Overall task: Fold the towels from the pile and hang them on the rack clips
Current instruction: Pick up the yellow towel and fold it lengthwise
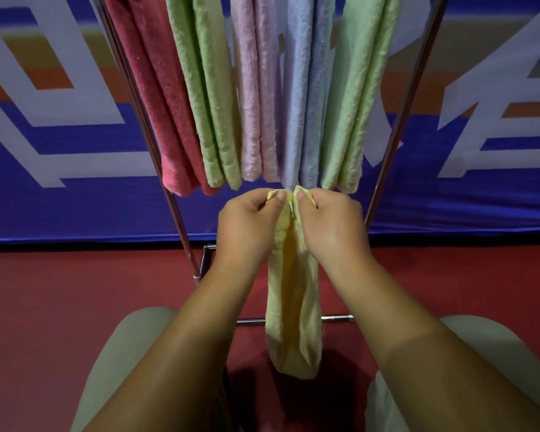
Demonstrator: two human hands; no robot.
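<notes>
A folded yellow towel (293,310) hangs straight down in the middle of the head view. My left hand (250,226) and my right hand (331,226) pinch its top edge side by side, thumbs almost touching. A small metal clip (291,210) shows between the thumbs at the towel's top. Behind hang several folded towels on the rack: a red towel (166,98), a green towel (209,98), a pink towel (256,98), a blue towel (306,98) and another green towel (356,98). The top of the rack is out of frame.
The chrome rack legs (181,226) slant down on both sides to a base bar (337,318) on the red floor (60,307). A blue, white and orange banner (60,135) covers the wall behind. My knees in light trousers (122,353) frame the bottom.
</notes>
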